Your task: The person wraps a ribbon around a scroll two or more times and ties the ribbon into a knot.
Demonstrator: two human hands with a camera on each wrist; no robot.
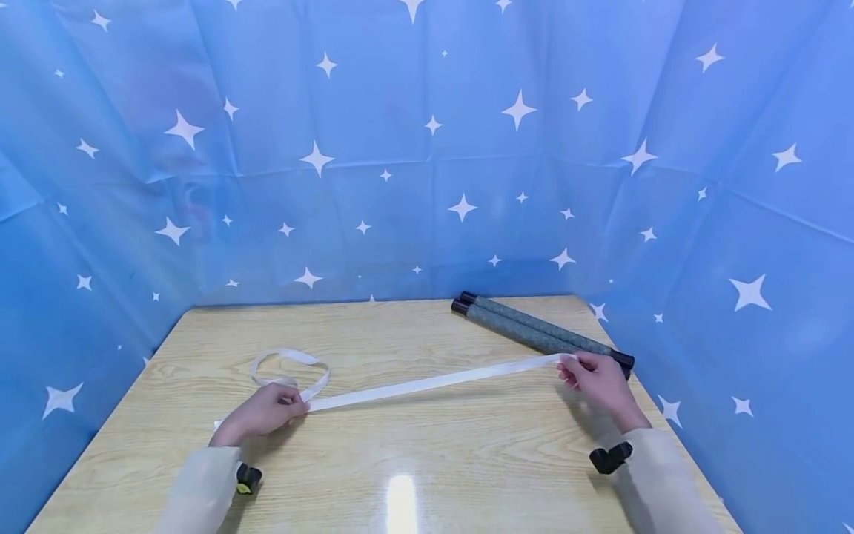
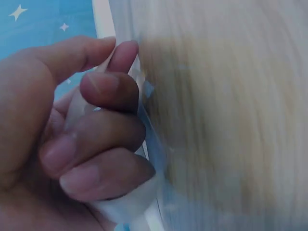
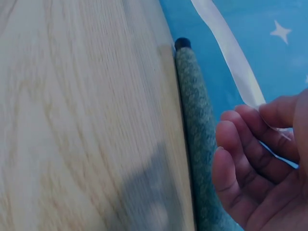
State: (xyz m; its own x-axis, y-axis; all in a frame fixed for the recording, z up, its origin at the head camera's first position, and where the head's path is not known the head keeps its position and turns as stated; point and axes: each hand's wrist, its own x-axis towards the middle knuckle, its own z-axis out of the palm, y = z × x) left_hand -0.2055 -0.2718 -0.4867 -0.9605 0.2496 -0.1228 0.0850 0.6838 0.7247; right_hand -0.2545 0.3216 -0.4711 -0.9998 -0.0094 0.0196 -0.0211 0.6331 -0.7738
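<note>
A white ribbon (image 1: 434,382) runs stretched between the two hands above the table, rising slightly toward the right. My left hand (image 1: 267,409) pinches it between thumb and forefinger, the other fingers curled, as the left wrist view shows. Beyond that hand the rest of the ribbon loops loosely at the left of the table. My right hand (image 1: 600,382) pinches the other end of the ribbon (image 3: 236,60) between thumb and forefinger. Just behind the right hand lie two scroll-like rolls (image 1: 527,326), grey-green with black end caps, side by side; the hand partly covers their near ends.
The wooden table (image 1: 414,460) has a light grain and a bright reflection near its front. A blue curtain (image 1: 373,200) with white stars surrounds its back and sides. Black wrist cameras (image 1: 610,457) sit at both cuffs.
</note>
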